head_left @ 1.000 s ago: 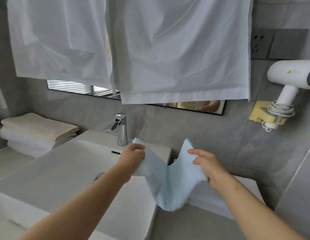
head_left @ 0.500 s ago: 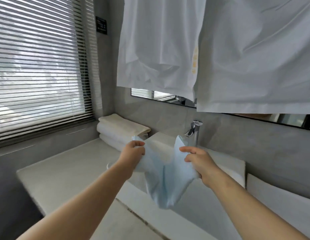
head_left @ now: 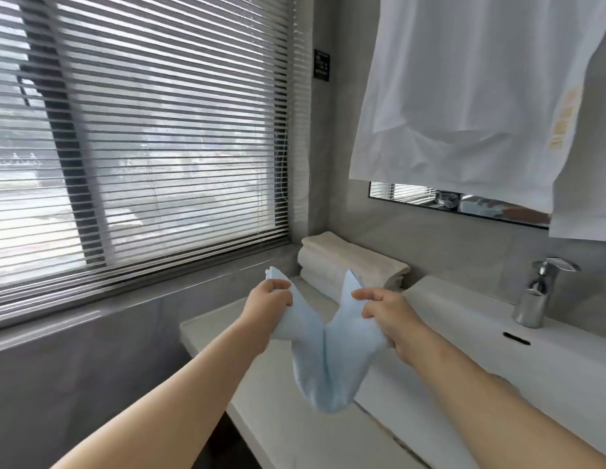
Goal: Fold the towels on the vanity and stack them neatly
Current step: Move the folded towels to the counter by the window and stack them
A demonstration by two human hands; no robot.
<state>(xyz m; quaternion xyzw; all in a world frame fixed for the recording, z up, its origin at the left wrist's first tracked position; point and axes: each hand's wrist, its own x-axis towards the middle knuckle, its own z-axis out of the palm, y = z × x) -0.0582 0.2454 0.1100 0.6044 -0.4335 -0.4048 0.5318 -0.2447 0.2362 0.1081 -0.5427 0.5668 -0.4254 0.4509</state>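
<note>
A folded stack (head_left: 349, 265) sits far along the tabletop (head_left: 295, 434). The left hand (head_left: 271, 301) and right hand (head_left: 384, 309) each grip the blue towel (head_left: 325, 363), which is not yet folded.

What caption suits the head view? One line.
Left hand and right hand hold a light blue towel above the vanity, near stacked towels.

The blue towel (head_left: 328, 363) hangs above the vanity (head_left: 288, 431). The left hand (head_left: 271, 299) and right hand (head_left: 386, 313) grip its two upper corners, and it sags between them in a creased V. The stack (head_left: 349, 265) of folded cream and white towels lies at the vanity's back corner.
</note>
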